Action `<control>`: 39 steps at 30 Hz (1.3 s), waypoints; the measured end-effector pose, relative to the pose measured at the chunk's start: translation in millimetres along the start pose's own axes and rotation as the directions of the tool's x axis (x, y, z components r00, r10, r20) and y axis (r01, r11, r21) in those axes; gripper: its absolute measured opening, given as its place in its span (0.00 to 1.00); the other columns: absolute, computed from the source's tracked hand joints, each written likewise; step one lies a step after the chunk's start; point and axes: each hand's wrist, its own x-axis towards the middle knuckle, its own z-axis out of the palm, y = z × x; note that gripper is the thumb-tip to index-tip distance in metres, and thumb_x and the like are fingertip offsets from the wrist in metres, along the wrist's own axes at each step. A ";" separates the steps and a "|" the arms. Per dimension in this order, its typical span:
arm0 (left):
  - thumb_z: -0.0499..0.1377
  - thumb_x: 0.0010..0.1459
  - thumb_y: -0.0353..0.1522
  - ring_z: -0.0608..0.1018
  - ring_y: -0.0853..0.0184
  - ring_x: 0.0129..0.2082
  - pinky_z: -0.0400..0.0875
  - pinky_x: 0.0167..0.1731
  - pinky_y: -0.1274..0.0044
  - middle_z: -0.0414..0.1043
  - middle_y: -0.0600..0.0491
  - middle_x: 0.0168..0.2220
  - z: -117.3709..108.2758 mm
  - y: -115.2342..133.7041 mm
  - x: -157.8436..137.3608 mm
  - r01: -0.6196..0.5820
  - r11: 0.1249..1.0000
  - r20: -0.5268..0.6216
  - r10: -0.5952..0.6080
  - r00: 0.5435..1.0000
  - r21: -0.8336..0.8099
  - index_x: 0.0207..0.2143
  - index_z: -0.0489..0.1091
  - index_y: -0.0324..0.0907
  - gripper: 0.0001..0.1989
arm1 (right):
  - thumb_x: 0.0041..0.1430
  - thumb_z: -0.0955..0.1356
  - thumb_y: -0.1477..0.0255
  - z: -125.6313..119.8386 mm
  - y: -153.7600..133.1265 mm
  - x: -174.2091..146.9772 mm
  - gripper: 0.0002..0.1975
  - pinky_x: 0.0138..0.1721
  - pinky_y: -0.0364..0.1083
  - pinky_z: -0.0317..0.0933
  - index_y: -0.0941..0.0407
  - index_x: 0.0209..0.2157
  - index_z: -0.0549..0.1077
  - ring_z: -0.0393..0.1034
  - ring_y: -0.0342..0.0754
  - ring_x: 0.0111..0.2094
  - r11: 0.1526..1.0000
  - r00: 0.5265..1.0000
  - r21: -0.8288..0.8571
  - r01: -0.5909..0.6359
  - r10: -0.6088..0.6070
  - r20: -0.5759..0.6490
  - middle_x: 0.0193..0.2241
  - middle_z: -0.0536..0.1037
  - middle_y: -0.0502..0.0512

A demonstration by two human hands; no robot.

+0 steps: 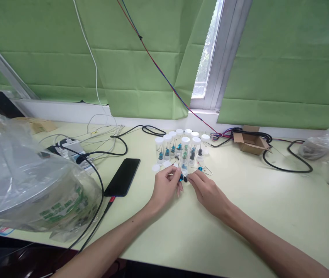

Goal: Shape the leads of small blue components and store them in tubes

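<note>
My left hand (166, 183) is closed around a small blue part (181, 178), low over the table. A small black round piece (185, 179) shows between my two hands; which hand bears it I cannot tell. Fingertips of my right hand (207, 189) are pinched together just right of it, and what they grip is too small to make out. Right behind the hands stand several clear tubes (184, 154) with white caps, holding blue, green or black parts and thin rods. Another blue piece (200, 168) lies beside thin metal rods on the table.
A black phone (123, 177) with a red-tipped cable lies left of my hands. Further left, a plastic bag (74, 200) wraps a large tub. Cables and a power strip (77, 152) are behind it. An open cardboard box (251, 143) stands at the back right, near a black cable loop.
</note>
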 end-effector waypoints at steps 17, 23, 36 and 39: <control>0.52 0.65 0.38 0.67 0.73 0.16 0.61 0.21 0.80 0.63 0.59 0.17 -3.3 -5.9 -0.6 -0.190 0.927 -0.002 0.201 0.979 0.322 0.25 0.65 0.41 0.16 | 0.66 0.56 0.82 -1.2 -1.2 -0.4 0.13 0.28 0.42 0.59 0.56 0.38 0.68 0.62 0.45 0.26 0.999 0.999 -0.045 0.031 -0.031 -0.011 0.30 0.66 0.53; 0.50 0.66 0.36 0.66 0.73 0.19 0.61 0.24 0.78 0.64 0.57 0.20 -5.1 -12.0 1.1 -0.280 0.837 0.031 0.301 0.953 0.470 0.25 0.64 0.41 0.16 | 0.65 0.57 0.83 -1.0 -1.8 -0.6 0.13 0.28 0.42 0.59 0.56 0.37 0.68 0.62 0.45 0.26 0.998 1.000 -0.049 0.025 -0.025 -0.001 0.30 0.66 0.53; 0.50 0.66 0.35 0.65 0.72 0.20 0.60 0.25 0.78 0.64 0.57 0.21 -4.5 -10.7 0.2 -0.286 0.828 0.061 0.294 0.954 0.481 0.25 0.63 0.41 0.15 | 0.67 0.57 0.81 1.8 -0.8 -2.2 0.12 0.29 0.42 0.60 0.55 0.38 0.68 0.63 0.45 0.27 1.000 1.000 -0.013 0.023 -0.023 -0.021 0.29 0.66 0.52; 0.50 0.66 0.36 0.64 0.72 0.19 0.60 0.24 0.78 0.63 0.58 0.19 -4.3 -9.6 0.5 -0.258 0.849 0.055 0.263 0.963 0.461 0.24 0.62 0.42 0.16 | 0.68 0.56 0.81 2.8 -0.3 -2.2 0.12 0.30 0.43 0.61 0.55 0.40 0.68 0.64 0.46 0.28 1.000 0.999 -0.004 0.027 -0.027 -0.042 0.30 0.68 0.53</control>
